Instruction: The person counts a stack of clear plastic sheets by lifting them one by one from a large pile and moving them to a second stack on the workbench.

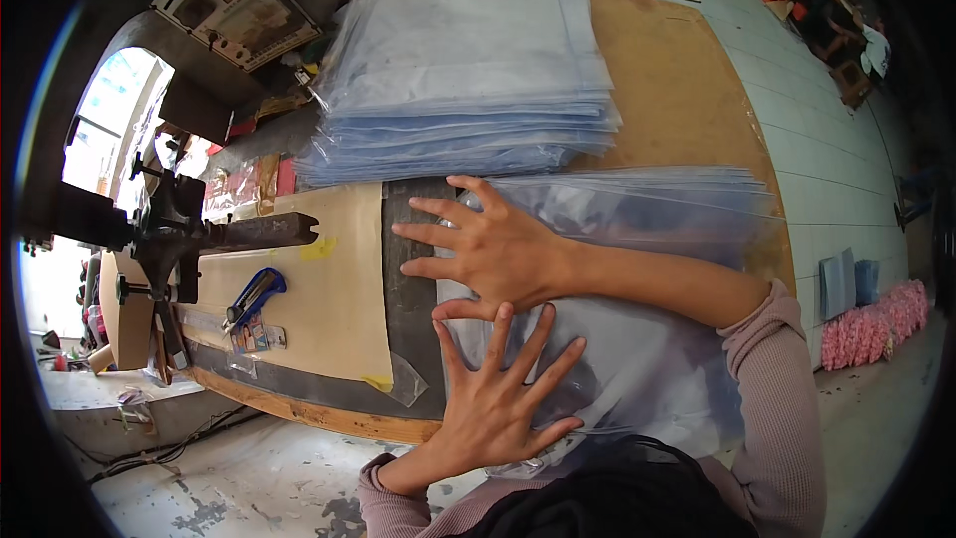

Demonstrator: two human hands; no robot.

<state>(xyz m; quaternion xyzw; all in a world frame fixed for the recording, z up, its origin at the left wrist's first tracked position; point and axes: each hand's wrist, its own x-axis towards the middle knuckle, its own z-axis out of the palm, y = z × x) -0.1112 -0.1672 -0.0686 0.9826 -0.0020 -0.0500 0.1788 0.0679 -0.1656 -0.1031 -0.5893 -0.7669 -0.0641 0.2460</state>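
Note:
A pile of clear, bluish plastic sheets point(637, 359) lies on the table in front of me. My right hand point(508, 249) reaches in from the right and lies across this pile with its fingers spread, their tips toward the dark mat point(413, 229) at the left. Just below it, at the near left edge of the pile, is my left hand point(493, 403), its fingers fanned out flat on the plastic. The fingertips of my left hand come up to the thumb and heel of my right. Neither hand grips anything. A taller stack of plastic sheets point(463, 60) sits behind.
On the left, a black metal machine arm point(259, 232) juts over the table. A blue-handled utility knife point(256, 296) rests on a brown paper sheet point(339, 289). The table's wooden edge point(309, 418) curves nearest me. A pink bundle point(876, 324) lies on the floor at right.

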